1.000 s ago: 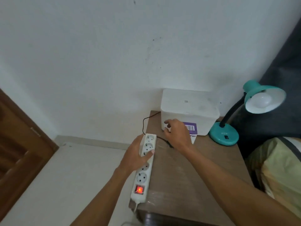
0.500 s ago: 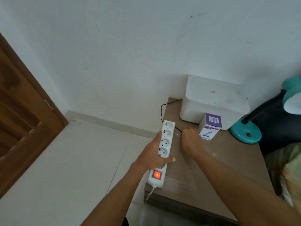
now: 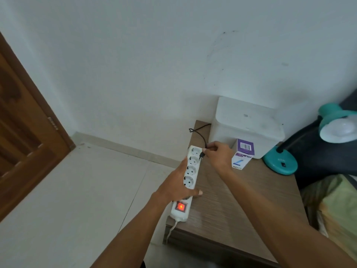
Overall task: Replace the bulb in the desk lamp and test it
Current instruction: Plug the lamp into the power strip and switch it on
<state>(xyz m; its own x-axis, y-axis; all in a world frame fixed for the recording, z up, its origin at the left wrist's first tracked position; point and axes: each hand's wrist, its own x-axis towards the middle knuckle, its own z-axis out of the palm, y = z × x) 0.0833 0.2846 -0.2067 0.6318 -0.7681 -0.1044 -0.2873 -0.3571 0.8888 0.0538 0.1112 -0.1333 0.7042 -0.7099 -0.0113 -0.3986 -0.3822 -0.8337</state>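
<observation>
We see two hands: one left hand (image 3: 178, 187) and one right hand (image 3: 219, 154). We count one white power strip (image 3: 188, 177). It has four round sockets that show, and part of it is hidden under the left hand. It has one red switch (image 3: 180, 206) that glows. We see one black plug (image 3: 202, 154) on one black cord (image 3: 201, 134). There is one teal lamp (image 3: 301, 149) with one white bulb (image 3: 342, 127) in it. We count one small purple and white box (image 3: 242, 156) and one big white box (image 3: 246, 126). There is one brown surface (image 3: 241, 206). We see one wooden door (image 3: 25, 128).
</observation>
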